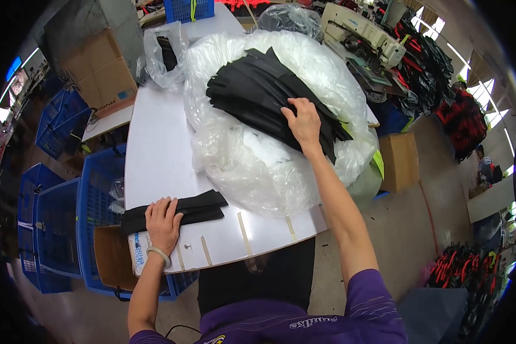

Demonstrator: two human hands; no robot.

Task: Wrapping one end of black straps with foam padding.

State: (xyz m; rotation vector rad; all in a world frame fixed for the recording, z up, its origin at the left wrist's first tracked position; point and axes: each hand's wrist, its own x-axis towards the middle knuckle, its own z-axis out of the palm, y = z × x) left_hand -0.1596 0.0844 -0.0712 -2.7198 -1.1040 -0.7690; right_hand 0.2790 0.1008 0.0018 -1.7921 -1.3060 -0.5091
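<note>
Currently, the left hand point(163, 225) is resting half-open on black strips point(204, 207) beneath it, the right hand point(305, 122) likewise on fanned black pieces point(249, 92).

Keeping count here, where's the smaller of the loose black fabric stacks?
In the head view, the smaller black fabric stack lies at the front left of the white table, under the left hand.

Fabric stack point(202, 207) front-left on the table point(155, 137) — behind and right, a fabric pile point(252, 94) on plastic sheeting point(255, 180).
</note>
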